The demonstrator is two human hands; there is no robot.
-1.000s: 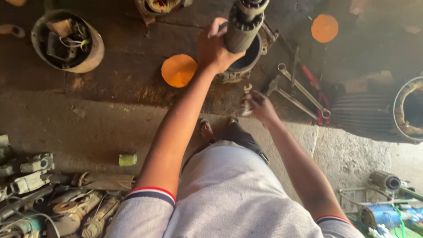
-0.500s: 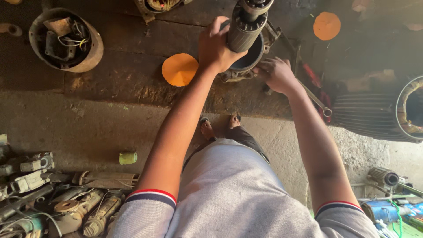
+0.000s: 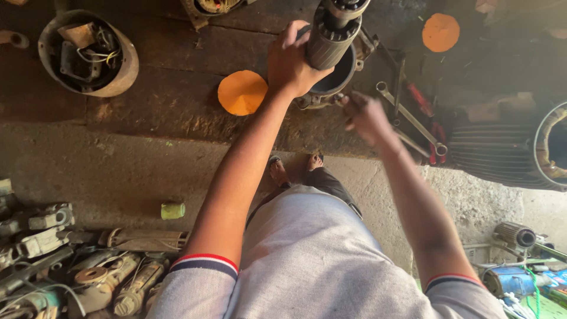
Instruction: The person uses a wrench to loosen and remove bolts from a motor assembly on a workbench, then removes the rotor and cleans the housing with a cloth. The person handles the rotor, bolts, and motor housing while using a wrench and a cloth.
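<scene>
My left hand [image 3: 292, 65] grips a grey ribbed motor rotor [image 3: 331, 35] that stands upright over a round dark housing [image 3: 342, 77] on the dirty workbench [image 3: 147, 112]. My right hand [image 3: 366, 118] is lower and to the right, just beside the housing's metal base, fingers curled; whether it holds something small I cannot tell. Spanners [image 3: 407, 115] and red-handled pliers [image 3: 428, 127] lie just right of that hand.
Two orange discs [image 3: 242, 93] [image 3: 440, 32] lie on the bench. An open motor shell with wires [image 3: 88, 56] sits far left, a finned motor body [image 3: 508, 153] far right. On the floor are motor parts [image 3: 71, 266] and a small green roll [image 3: 172, 210].
My right hand rose from the bench edge to beside the housing, then dropped back slightly toward me. The left hand stays on the rotor.
</scene>
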